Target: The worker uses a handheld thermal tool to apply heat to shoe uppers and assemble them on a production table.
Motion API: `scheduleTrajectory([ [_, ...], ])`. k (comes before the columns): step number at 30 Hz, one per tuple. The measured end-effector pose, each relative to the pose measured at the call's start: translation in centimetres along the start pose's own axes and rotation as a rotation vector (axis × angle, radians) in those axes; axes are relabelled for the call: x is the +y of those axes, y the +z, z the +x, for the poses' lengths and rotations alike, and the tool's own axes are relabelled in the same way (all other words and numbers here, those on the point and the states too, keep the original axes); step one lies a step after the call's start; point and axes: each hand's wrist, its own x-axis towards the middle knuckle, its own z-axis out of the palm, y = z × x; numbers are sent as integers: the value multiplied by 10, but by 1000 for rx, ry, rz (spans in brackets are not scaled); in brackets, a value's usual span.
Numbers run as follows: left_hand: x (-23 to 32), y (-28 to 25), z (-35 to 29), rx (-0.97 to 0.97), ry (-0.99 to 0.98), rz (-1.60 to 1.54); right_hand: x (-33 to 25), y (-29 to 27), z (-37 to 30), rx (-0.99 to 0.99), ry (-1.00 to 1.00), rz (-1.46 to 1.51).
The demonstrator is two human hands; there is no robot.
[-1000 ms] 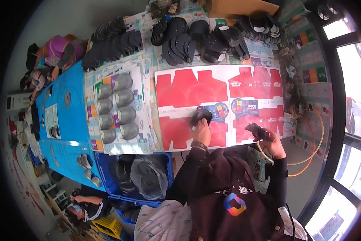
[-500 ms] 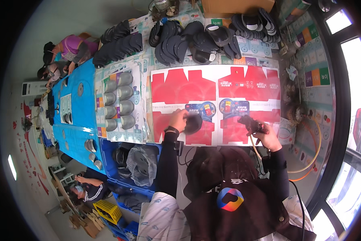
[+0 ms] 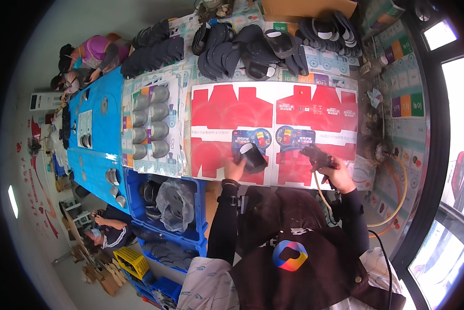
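Above the near part of a red-and-white printed sheet (image 3: 232, 116), in the head view, holds a glossy black curved shell (image 3: 253, 158) in the left hand (image 3: 234, 168), with the fingers closed on its left edge. Cannot tell whether it touches the sheet below. Farther right, over the same sheet, grips a dark gun-shaped tool (image 3: 319, 157) in the right hand (image 3: 339, 176), with the fingers wrapped round its body and a pale hose (image 3: 317, 187) running down from it.

On the surface (image 3: 186, 77), left of the sheet, shows eight grey rounded shells (image 3: 159, 130) in two columns of four. Beyond the sheet, shows overlapping black curved pieces (image 3: 219, 59) in piles, with a cardboard box (image 3: 307, 9) behind.

Below the grey rows, shows a blue crate (image 3: 135, 199) with dark pieces and a clear plastic bag (image 3: 176, 205) inside. At far left, shows two people beside a blue-covered table (image 3: 100, 168).
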Motion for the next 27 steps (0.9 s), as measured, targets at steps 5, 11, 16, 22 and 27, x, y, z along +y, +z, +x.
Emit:
scheduleTrajectory([
  [5,2,27,-3,-52,-2,-68,8,11,7,-19,-54,16],
  [11,37,28,6,-263,126,-133,24,35,14,-20,-87,16],
  [16,78,38,15,-318,125,52,8,62,7,187,16,-105],
  [22,51,54,22,-345,152,55,21,87,24,158,-87,-259],
  [27,42,54,24,-393,113,-151,32,97,47,255,-174,-351],
])
